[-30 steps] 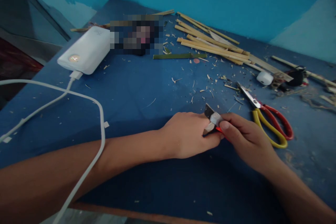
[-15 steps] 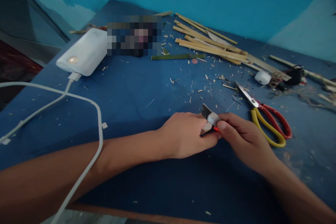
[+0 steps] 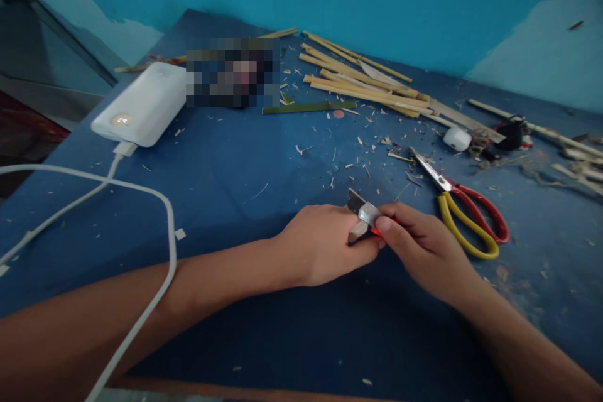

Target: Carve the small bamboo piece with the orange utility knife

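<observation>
My right hand point(image 3: 421, 248) is closed around a box cutter point(image 3: 367, 213) with a metal collar and an orange-red part. Its short, wide blade points up and to the left, over the fingers of my left hand point(image 3: 325, 245). My left hand is closed on a small wooden stick point(image 3: 358, 231). Only the stick's pale brown end shows, just below the cutter; the rest is hidden. Both hands meet low over the blue table. To the right of my right hand lie scissors point(image 3: 445, 185) with one red and one yellow handle, blades slightly apart or closed, I cannot tell.
Split bamboo strips point(image 3: 372, 85) lie at the back, with a green bamboo strip point(image 3: 308, 107) in front. Shavings dot the table point(image 3: 211, 182). A white power bank point(image 3: 141, 103) stands left; its cable point(image 3: 172, 226) crosses my left forearm. A small white case point(image 3: 456, 138) lies right.
The whole view has shifted, so things appear a little farther left and mostly slightly lower. My hands keep the same hold on the box cutter and the wooden stick.
</observation>
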A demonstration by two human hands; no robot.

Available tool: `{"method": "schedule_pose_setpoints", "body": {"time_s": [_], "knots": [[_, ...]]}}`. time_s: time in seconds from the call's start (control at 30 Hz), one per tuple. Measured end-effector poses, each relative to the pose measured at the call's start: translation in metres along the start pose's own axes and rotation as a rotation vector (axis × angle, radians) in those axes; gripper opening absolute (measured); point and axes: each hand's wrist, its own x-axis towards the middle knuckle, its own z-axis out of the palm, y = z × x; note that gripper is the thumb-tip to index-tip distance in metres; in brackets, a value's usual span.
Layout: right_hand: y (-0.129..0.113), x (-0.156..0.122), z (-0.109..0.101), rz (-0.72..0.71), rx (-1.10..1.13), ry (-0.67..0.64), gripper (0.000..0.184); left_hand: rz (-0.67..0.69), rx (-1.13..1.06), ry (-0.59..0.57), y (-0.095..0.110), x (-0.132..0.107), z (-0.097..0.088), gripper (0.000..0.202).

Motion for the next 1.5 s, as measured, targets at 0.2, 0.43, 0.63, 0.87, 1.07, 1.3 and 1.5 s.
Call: {"method": "schedule_pose_setpoints", "body": {"time_s": [0.2, 0.43, 0.63, 0.87, 1.07, 1.3, 1.5], "knots": [[0.002, 0.000, 0.001, -0.002, 0.011, 0.011, 0.026, 0.022, -0.015, 0.013, 0.000, -0.001, 0.000, 0.030], [0.000, 0.001, 0.002, -0.002, 0.010, 0.008, 0.025, 0.008, -0.027, -0.041, 0.000, 0.000, -0.007, 0.032], [-0.001, 0.001, 0.000, -0.013, 0.035, 0.009, 0.029, 0.007, -0.022, -0.052, 0.000, 0.000, -0.006, 0.031], [-0.002, 0.001, 0.000, 0.006, 0.041, 0.009, 0.027, -0.003, -0.028, -0.062, 0.001, 0.000, -0.008, 0.034], [-0.002, 0.002, 0.001, 0.005, 0.047, 0.018, 0.027, -0.009, -0.044, -0.047, -0.001, 0.000, -0.006, 0.036], [-0.002, 0.002, 0.001, 0.026, 0.079, 0.006, 0.027, -0.016, -0.099, -0.022, -0.005, 0.000, -0.002, 0.042], [-0.001, 0.001, 0.001, 0.026, 0.108, 0.030, 0.028, -0.075, -0.231, -0.057, -0.004, 0.000, -0.005, 0.046]]}}
